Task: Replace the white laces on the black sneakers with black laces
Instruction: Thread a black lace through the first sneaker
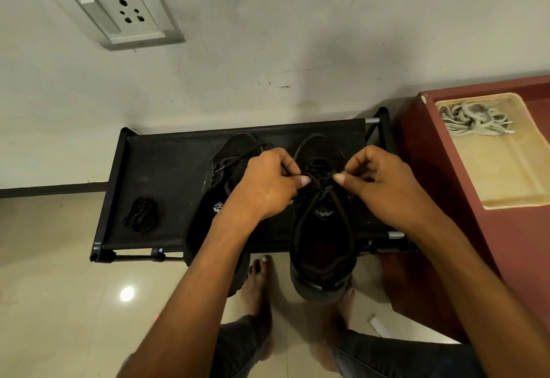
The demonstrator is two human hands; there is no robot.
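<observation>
1. Black fabric shoe rack [166, 169] carries two black sneakers, the left sneaker [226, 163] and the right sneaker [323, 246].
2. Cream tray [506, 175] holds white laces [473, 118].
3. Left hand [265, 184] and right hand [384, 184] pinch the right sneaker's black speckled lace [320, 173], fingers curled.
4. Spare black lace bundle [140, 214] lies on the rack's left.

A black fabric rack [166, 169] with metal tubes stands against a pale wall [297, 35]. On the wall, at the upper left, there is a white socket plate [119, 11] with 1 switch. A dark red cabinet [476, 229] stands just beside the right end of the rack and carries a cream tray [506, 175]. The floor [59, 288] has glossy beige tiles.
</observation>
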